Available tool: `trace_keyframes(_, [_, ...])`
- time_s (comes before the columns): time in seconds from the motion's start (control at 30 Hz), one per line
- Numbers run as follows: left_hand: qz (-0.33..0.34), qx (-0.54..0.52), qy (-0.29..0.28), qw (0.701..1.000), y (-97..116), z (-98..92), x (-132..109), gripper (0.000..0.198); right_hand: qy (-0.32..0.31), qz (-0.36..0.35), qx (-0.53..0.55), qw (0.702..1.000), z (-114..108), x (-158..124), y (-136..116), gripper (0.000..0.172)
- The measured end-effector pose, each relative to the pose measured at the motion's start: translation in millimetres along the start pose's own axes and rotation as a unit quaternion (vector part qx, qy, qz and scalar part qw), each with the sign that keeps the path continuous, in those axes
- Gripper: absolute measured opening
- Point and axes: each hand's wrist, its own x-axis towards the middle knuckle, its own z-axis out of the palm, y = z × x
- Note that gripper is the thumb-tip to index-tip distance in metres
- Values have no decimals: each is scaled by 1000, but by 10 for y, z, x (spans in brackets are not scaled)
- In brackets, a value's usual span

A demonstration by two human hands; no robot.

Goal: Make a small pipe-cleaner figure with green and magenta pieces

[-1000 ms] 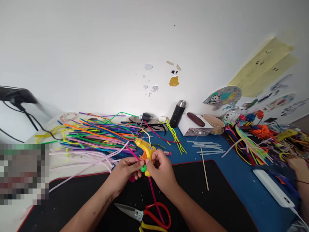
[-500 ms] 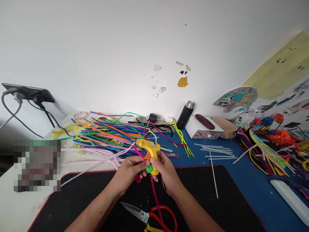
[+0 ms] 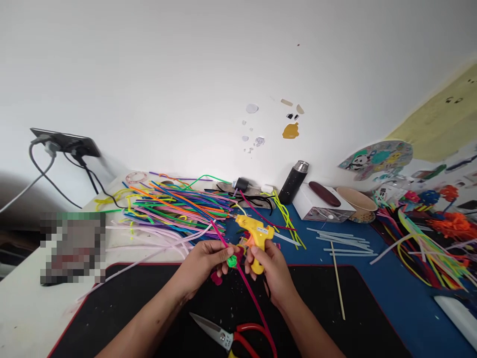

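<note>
My left hand [image 3: 204, 261] pinches a small green coil of pipe cleaner [image 3: 231, 261] where a long magenta pipe cleaner [image 3: 257, 296] crosses it. The magenta strand runs from the upper left down toward the scissors. A yellow glue gun [image 3: 257, 236] is gripped by its handle in my right hand [image 3: 276, 273], nozzle pointing left and slightly up, apart from the coil. Dark pink fuzzy pieces [image 3: 216, 278] show just below and behind my left fingers, partly hidden. Red-handled scissors [image 3: 223, 338] lie on the black mat below my hands.
Many coloured pipe cleaners [image 3: 179, 204] are heaped at the back left. A black flask [image 3: 294, 181], a white box [image 3: 320, 206] and a bowl [image 3: 356, 199] stand along the wall. Translucent glue sticks [image 3: 346, 238] and a wooden stick [image 3: 337, 283] lie to the right.
My right hand has drawn the glue gun rightward, away from the green coil. My left hand keeps its pinch. The view has shifted a little to the left.
</note>
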Motion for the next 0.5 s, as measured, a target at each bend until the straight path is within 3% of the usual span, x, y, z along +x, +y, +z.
trace_keyframes(0.3, [-14,-7,-3,1000,8,-8,13,59,-56,29,10,998,0,-131,-170,42])
trace_keyframes(0.5, [-4,-7,-11,1000,7,-8,13,47,-121,52,38,991,85,-124,-147,57])
